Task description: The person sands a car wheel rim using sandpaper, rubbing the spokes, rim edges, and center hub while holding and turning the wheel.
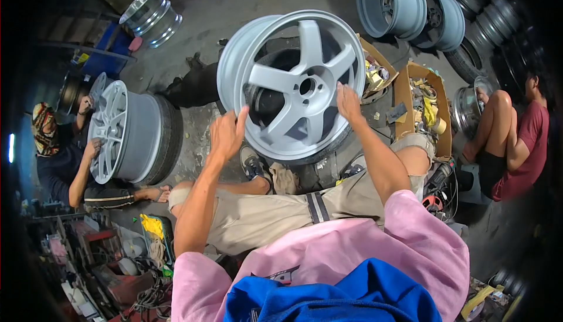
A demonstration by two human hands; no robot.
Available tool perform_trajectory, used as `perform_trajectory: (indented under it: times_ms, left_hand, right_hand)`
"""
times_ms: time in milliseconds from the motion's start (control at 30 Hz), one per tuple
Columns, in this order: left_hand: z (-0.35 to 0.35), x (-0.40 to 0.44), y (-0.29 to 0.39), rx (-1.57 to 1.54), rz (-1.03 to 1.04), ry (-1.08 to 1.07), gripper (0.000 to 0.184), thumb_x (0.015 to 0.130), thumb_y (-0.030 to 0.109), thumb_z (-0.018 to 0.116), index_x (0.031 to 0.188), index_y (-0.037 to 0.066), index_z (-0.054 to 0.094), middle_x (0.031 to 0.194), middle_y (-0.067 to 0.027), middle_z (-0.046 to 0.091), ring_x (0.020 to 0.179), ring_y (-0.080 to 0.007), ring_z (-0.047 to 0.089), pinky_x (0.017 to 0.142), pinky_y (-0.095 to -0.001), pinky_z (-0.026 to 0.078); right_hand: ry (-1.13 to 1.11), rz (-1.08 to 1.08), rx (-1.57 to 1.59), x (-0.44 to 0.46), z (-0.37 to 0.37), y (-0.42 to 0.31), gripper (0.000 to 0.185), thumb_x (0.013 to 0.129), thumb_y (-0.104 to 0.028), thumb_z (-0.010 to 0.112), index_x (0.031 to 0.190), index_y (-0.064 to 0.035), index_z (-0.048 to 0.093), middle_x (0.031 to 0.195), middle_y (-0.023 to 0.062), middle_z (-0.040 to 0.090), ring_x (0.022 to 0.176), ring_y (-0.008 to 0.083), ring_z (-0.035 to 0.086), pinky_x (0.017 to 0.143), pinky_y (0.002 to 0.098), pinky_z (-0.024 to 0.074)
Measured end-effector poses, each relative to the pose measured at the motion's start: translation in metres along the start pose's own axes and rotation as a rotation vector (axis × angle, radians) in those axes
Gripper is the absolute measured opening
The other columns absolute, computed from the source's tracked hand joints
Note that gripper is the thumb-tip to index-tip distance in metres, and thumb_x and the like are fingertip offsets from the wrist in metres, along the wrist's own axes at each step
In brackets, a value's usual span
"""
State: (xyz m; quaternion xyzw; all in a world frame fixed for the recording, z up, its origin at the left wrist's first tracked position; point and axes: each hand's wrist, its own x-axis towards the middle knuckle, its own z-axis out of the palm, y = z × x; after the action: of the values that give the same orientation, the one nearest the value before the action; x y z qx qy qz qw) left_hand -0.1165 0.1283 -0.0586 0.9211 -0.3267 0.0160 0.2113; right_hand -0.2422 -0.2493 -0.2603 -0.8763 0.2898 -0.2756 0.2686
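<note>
A grey five-spoke alloy wheel (281, 80) is tilted up in front of me, its face turned towards me, with a dark tyre (328, 153) beneath it. My left hand (226, 135) is closed at the wheel's left lip, thumb pointing up along the edge and the other fingers curled. On the right side of the face, my right hand (349, 104) has its fingers pressed together against a spoke near the outer rim. Whatever may lie under those fingertips is hidden.
To the left, a person (56, 152) handles another grey wheel (138, 134) on a tyre. Cardboard boxes (403, 93) of scraps stand at right, near a power tool (437, 184). A person in a red shirt (528, 152) sits far right. More wheels (404, 8) stand behind.
</note>
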Motion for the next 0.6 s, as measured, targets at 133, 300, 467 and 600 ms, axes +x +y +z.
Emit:
perform_trajectory:
  times_ms: [133,300,467,600]
  left_hand:
    - [-0.039,0.059,0.058,0.089,0.176,0.203,0.057,0.103,0.050,0.061,0.075,0.000,0.069,0.068,-0.0271,0.065,0.069,-0.0473,0.068,0.065,-0.0551,0.051]
    - [-0.039,0.131,0.083,0.000,0.356,0.296,0.049,0.098,0.049,0.068,0.086,0.002,0.072,0.072,-0.0215,0.070,0.075,-0.0440,0.069,0.068,-0.0518,0.053]
    - [-0.046,0.125,0.081,-0.004,0.273,0.217,0.046,0.096,0.050,0.071,0.094,0.003,0.071,0.072,-0.0202,0.069,0.076,-0.0431,0.069,0.071,-0.0507,0.053]
    - [-0.051,0.115,0.056,0.017,0.308,0.197,0.038,0.090,0.041,0.078,0.095,0.004,0.068,0.075,-0.0184,0.070,0.075,-0.0427,0.069,0.069,-0.0494,0.054]
  right_hand:
    - [-0.265,0.347,0.192,-0.033,-0.034,-0.040,0.063,0.112,-0.043,0.033,0.113,0.0085,0.070,0.121,0.0395,0.065,0.116,0.0570,0.060,0.098,0.0589,0.0460]
    - [-0.141,0.477,0.242,-0.098,0.003,-0.034,0.066,0.112,-0.044,0.035,0.099,0.0124,0.065,0.092,0.0336,0.067,0.091,0.0457,0.065,0.084,0.0532,0.0468]
    - [-0.396,0.407,0.230,-0.102,-0.021,-0.049,0.067,0.111,-0.047,0.033,0.097,0.0073,0.070,0.092,0.0342,0.070,0.102,0.0544,0.065,0.095,0.0573,0.0463]
    - [-0.415,0.124,0.130,-0.086,-0.061,-0.058,0.061,0.112,-0.044,0.041,0.088,0.0052,0.069,0.083,0.0302,0.069,0.091,0.0512,0.067,0.082,0.0588,0.0486]
